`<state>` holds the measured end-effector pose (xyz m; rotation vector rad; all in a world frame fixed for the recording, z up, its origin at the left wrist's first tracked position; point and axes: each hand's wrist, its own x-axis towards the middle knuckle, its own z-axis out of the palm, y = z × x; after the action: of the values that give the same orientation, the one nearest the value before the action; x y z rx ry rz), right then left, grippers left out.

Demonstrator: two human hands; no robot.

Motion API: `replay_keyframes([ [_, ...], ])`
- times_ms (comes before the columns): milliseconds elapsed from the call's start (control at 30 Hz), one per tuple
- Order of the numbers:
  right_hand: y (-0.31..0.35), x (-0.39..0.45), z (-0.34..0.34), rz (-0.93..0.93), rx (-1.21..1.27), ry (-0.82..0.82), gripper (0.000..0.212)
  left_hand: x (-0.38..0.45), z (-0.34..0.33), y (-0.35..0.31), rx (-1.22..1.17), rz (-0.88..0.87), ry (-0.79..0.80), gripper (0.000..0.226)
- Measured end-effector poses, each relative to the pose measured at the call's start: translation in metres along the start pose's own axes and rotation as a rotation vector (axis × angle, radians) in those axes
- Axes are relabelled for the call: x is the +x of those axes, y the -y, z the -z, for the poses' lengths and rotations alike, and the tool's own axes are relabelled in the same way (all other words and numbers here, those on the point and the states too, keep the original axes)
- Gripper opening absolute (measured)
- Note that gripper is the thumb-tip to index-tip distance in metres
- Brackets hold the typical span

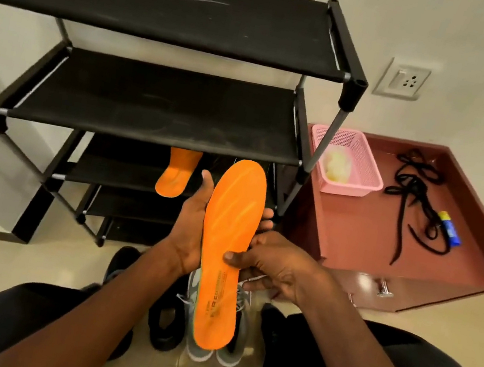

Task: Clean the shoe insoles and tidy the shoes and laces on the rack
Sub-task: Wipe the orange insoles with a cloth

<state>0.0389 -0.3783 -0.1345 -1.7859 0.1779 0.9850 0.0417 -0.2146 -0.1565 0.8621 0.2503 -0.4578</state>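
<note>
Orange insole (228, 245): I hold it over the shoes (217, 324), left hand (191, 226) and right hand (271, 266) each in a closed grip on it
Done: second insole (176, 175) on rack (151, 102)
Left: laces (418, 201) loose on worktop (354, 235)

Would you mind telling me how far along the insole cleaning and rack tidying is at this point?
Done: one orange insole lies on the rack's third shelf. In hand: both the left hand and right hand grip a second orange insole. Left: grey shoes and black shoes sit on the floor; black laces lie loose on the red cabinet.
</note>
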Motion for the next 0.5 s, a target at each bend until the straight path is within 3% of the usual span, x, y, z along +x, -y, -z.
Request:
replay_keyframes([
  [133,0.000,-0.007,0.012,-0.037,-0.086,0.002,0.014,0.012,-0.014,-0.004,0.124,-0.038,0.055,0.092],
  [200,0.000,-0.010,0.029,-0.003,-0.177,-0.116,0.004,0.021,-0.025,-0.007,0.122,-0.081,0.047,0.095],
  [300,-0.004,-0.010,0.061,0.089,-0.332,-0.534,0.016,0.038,-0.047,-0.016,0.177,-0.138,0.064,0.096],
  [400,-0.002,-0.010,0.089,0.160,-0.406,-0.989,0.011,0.051,-0.067,-0.020,0.254,-0.183,0.095,0.093],
  [500,0.007,0.005,0.117,0.268,-0.258,-1.201,0.012,0.061,-0.072,-0.015,0.265,-0.200,0.115,0.089],
])
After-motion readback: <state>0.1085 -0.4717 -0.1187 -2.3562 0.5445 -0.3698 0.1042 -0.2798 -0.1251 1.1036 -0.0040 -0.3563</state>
